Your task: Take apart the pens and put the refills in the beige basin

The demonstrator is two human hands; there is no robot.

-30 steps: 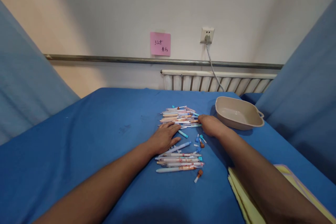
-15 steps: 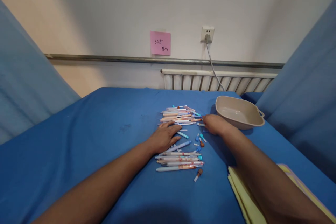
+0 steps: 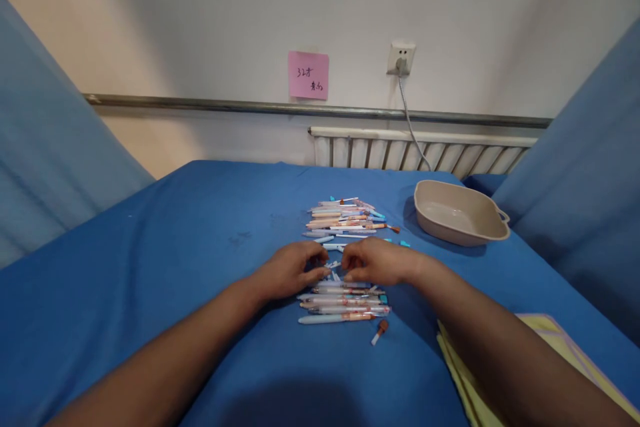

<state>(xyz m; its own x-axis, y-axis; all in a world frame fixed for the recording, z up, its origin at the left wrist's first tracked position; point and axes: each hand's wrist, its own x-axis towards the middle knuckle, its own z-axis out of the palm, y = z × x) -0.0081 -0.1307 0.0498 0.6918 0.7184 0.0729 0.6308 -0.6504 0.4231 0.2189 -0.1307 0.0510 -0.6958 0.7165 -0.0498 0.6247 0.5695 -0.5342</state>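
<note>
My left hand [image 3: 291, 271] is low over the blue sheet, thumb and fingers curved and apart beside some small white pieces [image 3: 334, 272]. Facing it from the other side, my right hand [image 3: 376, 261] has its fingers bent down near the same pieces, thumb apart from them; nothing shows in its grasp. Beyond the hands lies a group of pens [image 3: 340, 217] in pale colours, side by side. A second row of pens [image 3: 343, 310] lies closer to me. A brown-topped small piece [image 3: 381, 331] rests by that row's right end. My hands partly cover the middle items.
A beige plastic basin [image 3: 463, 213] stands at the right rear of the blue-covered bed [image 3: 165, 267]. A folded yellow cloth [image 3: 540, 333] lies under my right forearm. Blue curtains [image 3: 45, 127] hang at both sides. Behind are a radiator [image 3: 390, 150] and a wall with a pink note [image 3: 309, 75].
My right hand has moved left and nearer from the pens' right ends. My left hand has shifted slightly left and lifted off the pens; both hands now face each other over the small pieces.
</note>
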